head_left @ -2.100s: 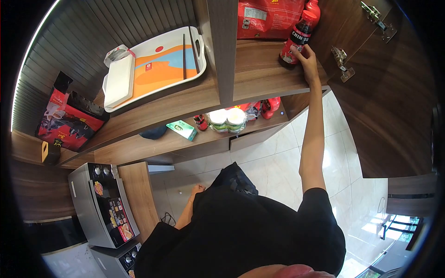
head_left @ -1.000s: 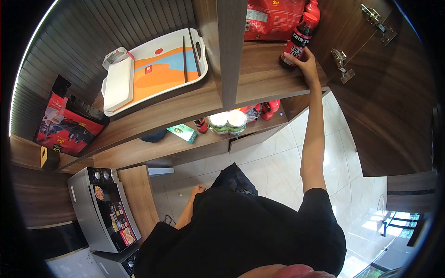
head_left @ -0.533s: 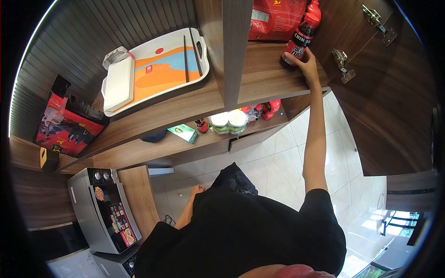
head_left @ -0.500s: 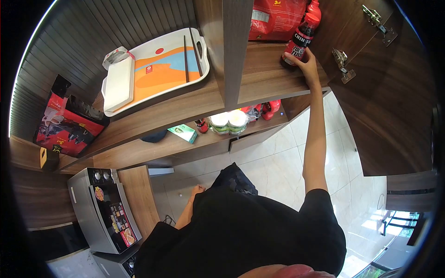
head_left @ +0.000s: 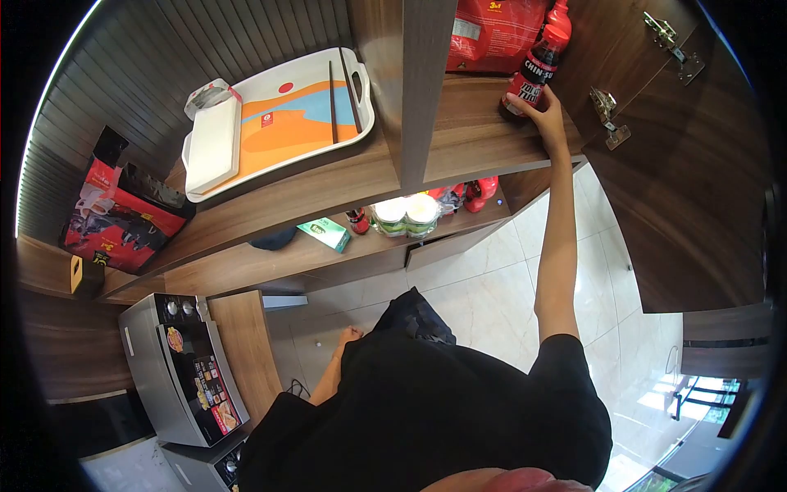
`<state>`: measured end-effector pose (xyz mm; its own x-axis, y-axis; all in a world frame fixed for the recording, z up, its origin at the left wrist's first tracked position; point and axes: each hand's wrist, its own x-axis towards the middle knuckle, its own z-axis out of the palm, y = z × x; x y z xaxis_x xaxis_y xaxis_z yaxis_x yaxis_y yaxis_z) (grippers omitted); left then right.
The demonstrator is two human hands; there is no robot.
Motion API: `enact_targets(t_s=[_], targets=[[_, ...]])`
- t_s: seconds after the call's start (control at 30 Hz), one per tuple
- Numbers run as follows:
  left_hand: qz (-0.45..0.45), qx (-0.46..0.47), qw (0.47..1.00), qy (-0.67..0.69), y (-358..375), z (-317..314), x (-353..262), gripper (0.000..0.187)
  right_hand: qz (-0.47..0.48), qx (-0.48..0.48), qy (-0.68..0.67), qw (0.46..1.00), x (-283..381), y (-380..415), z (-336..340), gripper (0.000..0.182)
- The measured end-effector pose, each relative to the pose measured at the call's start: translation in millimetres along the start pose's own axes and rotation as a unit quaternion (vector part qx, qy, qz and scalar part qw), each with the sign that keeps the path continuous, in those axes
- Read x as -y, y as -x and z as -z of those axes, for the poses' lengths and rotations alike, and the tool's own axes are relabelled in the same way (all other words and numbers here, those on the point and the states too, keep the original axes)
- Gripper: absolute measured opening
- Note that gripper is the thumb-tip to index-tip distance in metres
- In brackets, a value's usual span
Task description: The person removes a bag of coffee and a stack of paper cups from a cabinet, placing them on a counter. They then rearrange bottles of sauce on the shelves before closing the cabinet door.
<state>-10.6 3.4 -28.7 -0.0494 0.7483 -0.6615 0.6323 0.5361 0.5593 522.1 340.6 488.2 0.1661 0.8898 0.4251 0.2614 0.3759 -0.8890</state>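
On the upper right shelf, my right hand [head_left: 548, 120] is closed around the lower part of a dark sauce bottle [head_left: 538, 69] with a red cap and a black and red label. The bottle leans slightly, its base at the shelf board. Right behind it are a large red bag [head_left: 494, 34] marked "3in1" and another red bottle [head_left: 559, 15], partly hidden. My left hand [head_left: 350, 334] hangs low at my side, small in view. Its fingers look curled, and nothing shows in them.
A white tray [head_left: 361, 123] holds a white box and chopsticks on the left shelf, near a red and black bag [head_left: 123, 217]. Below are a green box [head_left: 325, 234], shrink-wrapped cans [head_left: 407, 215] and a microwave [head_left: 184, 369]. An open cabinet door [head_left: 689, 180] stands at right.
The view has shifted very slightly. My right hand stays on the sauce bottle, and my left hand remains low at my side.
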Motion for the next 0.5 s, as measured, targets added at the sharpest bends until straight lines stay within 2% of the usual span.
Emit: enact_targets(t_s=[0.17,0.27,0.37,0.5], targets=[[-0.019,-0.001,0.999,0.028,-5.3,-6.6,14.0,0.027,0.01,0.005,-0.01,1.0,3.5,1.5,-1.7,0.054],[-0.017,0.002,1.0,0.01,10.4,2.2,-4.6,0.027,0.005,0.006,-0.01,1.0,1.4,0.4,-0.6,0.054],[-0.011,-0.01,1.0,-0.005,-2.9,-8.9,14.8,0.027,0.012,0.002,0.001,1.0,1.3,0.7,-0.4,0.053],[-0.008,-0.001,1.0,0.0,17.3,0.2,-5.9,0.029,0.01,0.004,0.005,1.0,6.7,2.5,-1.0,0.052]])
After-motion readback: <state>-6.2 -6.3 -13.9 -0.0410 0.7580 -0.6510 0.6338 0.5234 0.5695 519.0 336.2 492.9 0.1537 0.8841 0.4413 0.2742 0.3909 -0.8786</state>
